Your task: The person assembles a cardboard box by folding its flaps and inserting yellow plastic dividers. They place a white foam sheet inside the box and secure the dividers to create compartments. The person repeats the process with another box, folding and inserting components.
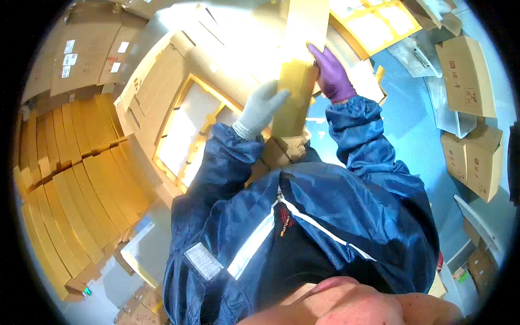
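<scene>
- The left hand in a pale grey glove (pixel 262 105) has its thumb and fingers at the left edge of a long, flat, yellow-brown cardboard piece (pixel 297 81), toward its near end.
- The right hand in a purple glove (pixel 333 76) grips the opposite edge farther up, so the piece is held between both hands, in front of the body; its far end runs out of view at the top.
- Beyond it, a pale work surface (pixel 246 51) is washed out by glare; broad brown cardboard sheets (pixel 157 81) lie along its left.
- A yellow-edged frame with white panels (pixel 195 127) lies left of the left hand, and a similar yellow frame (pixel 379 24) at upper right.
- At far left stand tightly packed rows of folded brown cardboard (pixel 81 179), with large brown labelled cartons (pixel 86 46) behind.
- On the right, a glossy blue floor (pixel 406 114) reaches printed brown cartons (pixel 466 78) and a clear plastic bin (pixel 457 122).
</scene>
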`<control>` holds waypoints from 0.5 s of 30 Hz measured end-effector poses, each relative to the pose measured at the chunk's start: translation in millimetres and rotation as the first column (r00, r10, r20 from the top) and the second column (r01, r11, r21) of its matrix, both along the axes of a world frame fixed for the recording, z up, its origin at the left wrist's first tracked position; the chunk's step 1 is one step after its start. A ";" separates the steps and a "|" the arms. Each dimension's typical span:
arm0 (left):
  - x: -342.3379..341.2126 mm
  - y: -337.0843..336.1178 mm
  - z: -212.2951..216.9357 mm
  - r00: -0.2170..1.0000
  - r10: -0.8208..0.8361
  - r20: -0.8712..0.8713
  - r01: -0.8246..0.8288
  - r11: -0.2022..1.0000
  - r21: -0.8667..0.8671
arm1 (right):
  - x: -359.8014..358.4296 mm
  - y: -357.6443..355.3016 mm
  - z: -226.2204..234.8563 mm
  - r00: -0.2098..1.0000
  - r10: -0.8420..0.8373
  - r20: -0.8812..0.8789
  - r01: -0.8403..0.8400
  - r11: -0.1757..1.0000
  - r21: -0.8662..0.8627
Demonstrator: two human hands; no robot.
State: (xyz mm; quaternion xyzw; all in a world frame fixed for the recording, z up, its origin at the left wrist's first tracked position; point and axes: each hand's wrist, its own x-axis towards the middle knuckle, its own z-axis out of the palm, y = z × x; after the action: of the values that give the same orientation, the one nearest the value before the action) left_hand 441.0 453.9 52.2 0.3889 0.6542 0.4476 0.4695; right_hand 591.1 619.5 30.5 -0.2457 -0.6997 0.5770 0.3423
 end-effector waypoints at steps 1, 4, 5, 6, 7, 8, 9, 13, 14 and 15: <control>3.6 0.6 -1.6 0.999 -0.033 0.002 0.033 0.999 -0.034 | -1.3 7.4 8.0 0.962 -0.125 -0.245 0.017 0.916 -0.401; 14.7 7.9 5.3 0.999 -0.025 0.037 0.024 0.999 0.049 | -2.5 11.7 22.2 0.965 -0.145 -0.218 0.010 0.853 -0.523; 14.5 11.5 11.2 0.999 -0.007 0.038 0.006 1.000 0.017 | -1.3 6.9 22.5 0.985 -0.094 -0.145 0.002 0.846 -0.533; 15.1 15.3 17.6 0.973 0.145 0.178 -0.160 0.984 0.075 | -1.7 2.7 20.3 0.993 -0.048 -0.107 -0.015 0.853 -0.522; 10.0 20.4 25.1 0.951 0.180 0.249 -0.222 0.963 0.151 | 2.2 -1.5 17.3 0.998 0.067 0.005 -0.055 0.852 -0.521; 3.2 26.3 33.0 0.928 0.194 0.318 -0.265 0.944 0.197 | 0.6 -6.2 12.9 0.979 0.201 -0.013 -0.192 0.909 -0.369; 1.5 28.4 39.0 0.909 0.169 0.381 -0.280 0.925 0.258 | 5.7 -6.3 10.3 0.979 0.185 -0.080 -0.201 0.913 -0.356; 1.4 25.2 52.0 0.903 0.144 0.405 -0.216 0.966 0.140 | 16.9 -7.8 11.2 0.974 0.209 0.088 -0.183 0.954 -0.235; 1.0 20.8 52.9 0.860 0.087 0.504 -0.168 0.979 0.117 | 20.1 -7.8 14.9 0.954 0.298 0.036 -0.276 0.916 -0.291; 3.1 17.1 51.8 0.798 0.091 0.595 -0.183 0.978 0.096 | 18.8 -13.0 17.3 0.946 0.286 -0.155 -0.325 0.849 -0.417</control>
State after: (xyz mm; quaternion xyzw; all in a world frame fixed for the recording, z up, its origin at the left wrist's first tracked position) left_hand 444.2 471.0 104.0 0.2168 0.4682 0.6260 0.5847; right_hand 609.9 606.5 47.8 -0.1762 -0.5669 0.7762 0.2125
